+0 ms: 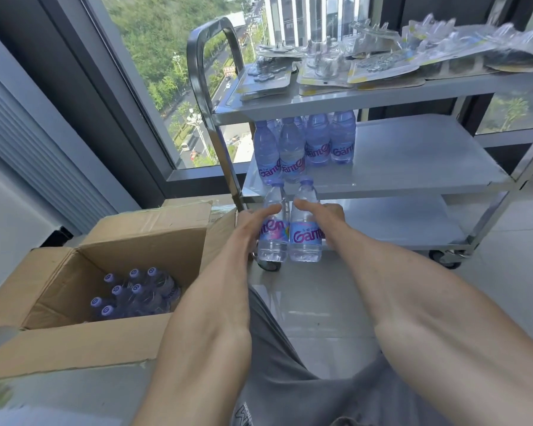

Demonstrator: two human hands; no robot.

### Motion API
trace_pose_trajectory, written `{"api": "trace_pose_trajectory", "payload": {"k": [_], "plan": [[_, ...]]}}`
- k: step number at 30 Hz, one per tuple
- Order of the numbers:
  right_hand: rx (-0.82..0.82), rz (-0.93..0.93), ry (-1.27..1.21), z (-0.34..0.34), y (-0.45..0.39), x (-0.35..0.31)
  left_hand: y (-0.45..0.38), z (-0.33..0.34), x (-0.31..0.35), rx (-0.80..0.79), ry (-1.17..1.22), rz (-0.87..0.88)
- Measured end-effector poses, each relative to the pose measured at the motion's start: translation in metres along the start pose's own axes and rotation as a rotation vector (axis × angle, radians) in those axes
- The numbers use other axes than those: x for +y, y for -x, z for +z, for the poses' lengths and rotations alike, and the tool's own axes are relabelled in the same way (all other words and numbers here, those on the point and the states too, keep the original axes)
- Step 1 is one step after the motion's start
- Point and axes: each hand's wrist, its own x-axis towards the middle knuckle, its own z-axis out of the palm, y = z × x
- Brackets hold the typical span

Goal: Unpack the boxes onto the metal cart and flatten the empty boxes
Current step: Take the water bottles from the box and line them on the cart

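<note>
My left hand [253, 219] and right hand [326, 212] each wrap fingers round a water bottle [305, 232], seemingly bound for the cart's middle shelf [413, 161] just ahead, beside the bottles standing there.

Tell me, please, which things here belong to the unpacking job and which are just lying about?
Part of the job:
left hand and right hand, each gripping a water bottle
open cardboard box
metal cart
bottles on the middle shelf

Just lying about:
blister packs on the top shelf
window

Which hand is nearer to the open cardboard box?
Left. The left hand grips a bottle right beside the cardboard box; the right hand grips another bottle farther away, toward the metal cart.
</note>
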Motion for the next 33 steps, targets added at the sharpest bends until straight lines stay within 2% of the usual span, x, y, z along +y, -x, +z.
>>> {"api": "trace_pose_trajectory", "payload": {"k": [6,8,12,19,25,33], "plan": [[0.168,-0.229,0.209,-0.010,-0.009,-0.008,-0.016,0.018,0.012,0.119,-0.252,0.244],[0.243,-0.308,0.254,-0.013,-0.014,-0.018,-0.021,0.027,0.017,0.163,-0.220,0.284],[0.372,-0.367,0.193,-0.023,-0.026,-0.042,-0.029,0.048,0.031,0.191,-0.077,0.337],[0.514,-0.469,0.308,-0.049,-0.053,-0.072,-0.053,0.090,0.073,0.237,-0.159,0.451],[0.457,-0.507,0.359,-0.064,-0.091,-0.086,-0.083,0.127,0.093,0.312,-0.271,0.469],[0.402,-0.532,0.268,-0.068,-0.127,-0.084,-0.113,0.158,0.088,0.355,-0.254,0.475]]}}
